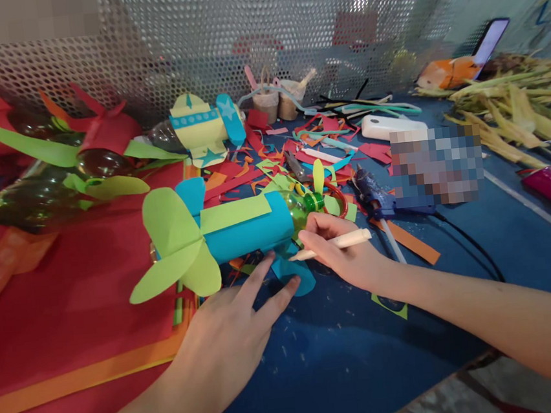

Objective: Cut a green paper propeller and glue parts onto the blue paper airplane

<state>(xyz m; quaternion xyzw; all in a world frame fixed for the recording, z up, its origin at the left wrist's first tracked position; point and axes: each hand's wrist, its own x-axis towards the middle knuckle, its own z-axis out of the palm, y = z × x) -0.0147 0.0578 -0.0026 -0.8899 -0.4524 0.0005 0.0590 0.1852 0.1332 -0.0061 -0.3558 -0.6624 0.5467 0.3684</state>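
A toy plane made from a green plastic bottle wrapped in blue paper (249, 232) lies on its side, with lime paper tail fins (175, 245) at the left and lime propeller blades (319, 176) on the green cap. A blue paper wing (298, 279) sticks out toward me. My left hand (240, 320) rests with fingers spread, two fingertips pressing on that wing. Pinched in my right hand (332, 246) is a cream-coloured marker pen (344, 239), its tip at the blue wing.
Behind are a yellow-and-blue paper plane (200, 129) and paper scraps (270, 148). A blue glue gun (376, 193) with a cord lies right of the bottle. Red paper sheets (91, 269) cover the left. Dried husks (513, 99) and a phone (491, 46) are at far right.
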